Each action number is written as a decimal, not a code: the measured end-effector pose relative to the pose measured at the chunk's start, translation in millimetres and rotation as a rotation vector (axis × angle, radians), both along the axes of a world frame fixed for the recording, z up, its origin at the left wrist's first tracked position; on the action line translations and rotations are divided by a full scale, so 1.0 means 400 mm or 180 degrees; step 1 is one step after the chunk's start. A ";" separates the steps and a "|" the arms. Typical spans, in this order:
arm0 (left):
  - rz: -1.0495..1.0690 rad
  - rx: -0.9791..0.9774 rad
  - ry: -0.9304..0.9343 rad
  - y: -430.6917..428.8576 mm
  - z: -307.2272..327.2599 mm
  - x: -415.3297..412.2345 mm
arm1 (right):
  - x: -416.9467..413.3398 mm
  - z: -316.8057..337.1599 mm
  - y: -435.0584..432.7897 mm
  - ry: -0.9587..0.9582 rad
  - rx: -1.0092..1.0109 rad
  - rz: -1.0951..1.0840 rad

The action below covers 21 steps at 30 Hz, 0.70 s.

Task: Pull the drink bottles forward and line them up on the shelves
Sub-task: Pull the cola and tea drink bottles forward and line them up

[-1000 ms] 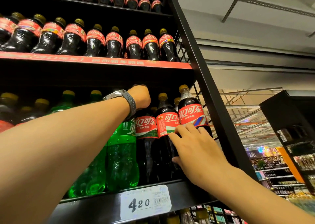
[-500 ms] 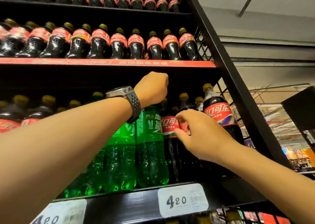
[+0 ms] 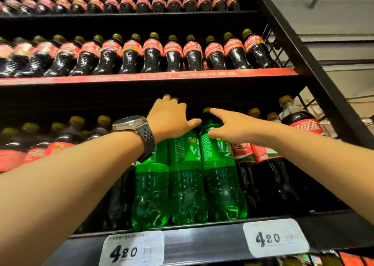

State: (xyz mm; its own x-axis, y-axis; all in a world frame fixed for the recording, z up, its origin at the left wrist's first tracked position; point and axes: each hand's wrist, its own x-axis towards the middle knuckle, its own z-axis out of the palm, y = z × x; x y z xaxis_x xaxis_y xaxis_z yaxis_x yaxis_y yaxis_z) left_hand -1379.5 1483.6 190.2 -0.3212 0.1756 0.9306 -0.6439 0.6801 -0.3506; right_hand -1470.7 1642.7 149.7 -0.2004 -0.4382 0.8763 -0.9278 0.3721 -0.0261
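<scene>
Currently: price tag [image 3: 133,249] and second price tag [image 3: 276,238] on lower shelf edge [image 3: 202,241], both handwritten "420". Cola bottles [image 3: 263,180] carry red labels with white Chinese script; "可乐" legible on far-right cola bottle [image 3: 301,122]. Red strip [image 3: 141,77] under upper row: print blurred.

Three green bottles [image 3: 187,185] upright at shelf front, side by side, touching; green labels, small print unreadable.

Left hand [image 3: 170,118], watch [image 3: 133,124] on wrist: fingers extended over bottle tops, nothing held. Right hand [image 3: 228,128] spread: forefinger on cap of rightmost green bottle [image 3: 222,185], thumb against its shoulder, not clasped.
</scene>
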 end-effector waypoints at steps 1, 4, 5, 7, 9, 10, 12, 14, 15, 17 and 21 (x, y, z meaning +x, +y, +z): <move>-0.0086 0.0070 -0.0061 -0.001 0.005 0.002 | 0.001 0.005 0.002 0.0060 0.0038 -0.0089; -0.0367 0.0331 -0.0246 -0.003 0.018 0.005 | 0.001 0.013 0.007 0.0214 0.0030 -0.0239; -0.0478 0.0410 -0.0303 -0.007 0.020 0.007 | 0.001 0.012 0.003 0.0233 0.0035 -0.0279; -0.0792 0.0577 -0.0412 -0.020 0.019 0.014 | -0.002 0.003 -0.013 0.0248 0.0001 -0.0392; -0.1121 0.0765 -0.0471 -0.031 0.014 0.022 | -0.005 -0.011 -0.030 0.0249 -0.0107 -0.0476; -0.1173 0.0807 -0.0464 -0.033 0.008 0.022 | -0.006 -0.017 -0.036 0.0254 -0.0154 -0.0487; -0.1111 0.0791 -0.0378 -0.028 -0.005 0.015 | -0.010 -0.025 -0.039 0.0214 -0.0327 -0.0317; -0.1041 0.0840 -0.0255 -0.015 -0.018 0.008 | -0.012 -0.024 -0.038 0.0171 -0.0552 -0.0081; -0.0954 0.0773 -0.0197 -0.012 -0.025 0.006 | -0.013 -0.024 -0.038 0.0159 -0.0603 -0.0040; -0.0757 0.0433 -0.0149 -0.017 -0.033 0.002 | -0.012 -0.026 -0.038 0.0169 -0.0604 -0.0053; -0.0947 0.0510 -0.0388 -0.040 -0.023 0.014 | -0.013 -0.026 -0.029 0.0163 -0.0712 -0.0002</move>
